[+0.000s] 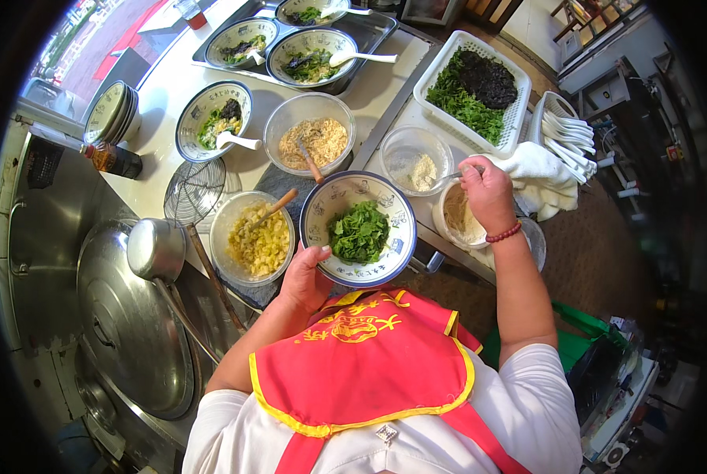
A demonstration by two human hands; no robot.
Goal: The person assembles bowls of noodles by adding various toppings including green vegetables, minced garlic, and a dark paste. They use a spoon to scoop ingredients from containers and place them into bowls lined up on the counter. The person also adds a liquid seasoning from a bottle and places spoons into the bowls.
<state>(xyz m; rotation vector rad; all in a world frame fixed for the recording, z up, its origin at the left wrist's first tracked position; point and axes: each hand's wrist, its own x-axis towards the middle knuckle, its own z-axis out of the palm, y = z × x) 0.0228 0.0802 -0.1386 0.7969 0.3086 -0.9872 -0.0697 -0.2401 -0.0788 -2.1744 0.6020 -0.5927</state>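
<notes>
My left hand (307, 277) holds a blue-rimmed patterned bowl (403, 237) by its near left rim, thumb over the edge. Chopped green herbs (360, 232) lie in the bottom of this bowl. In my right hand (485, 188) is the handle of a metal spoon (453, 176). Its tip reaches into a clear plastic tub (396, 159) of pale granular seasoning (422, 172). Below that hand stands a round container (452, 207) of pale powder, partly hidden by the hand. Left of the held bowl is a tub of chopped yellow-green pickles (261, 243) with a wooden-handled spoon (277, 207).
Beyond the bowl is a tub of crumbly tan topping (318, 139). Filled bowls with white spoons (214, 121) stand farther back, several on a metal tray (383, 26). A white basket (424, 98) holds greens. A ladle (156, 249) and large lidded pot (125, 332) are at left.
</notes>
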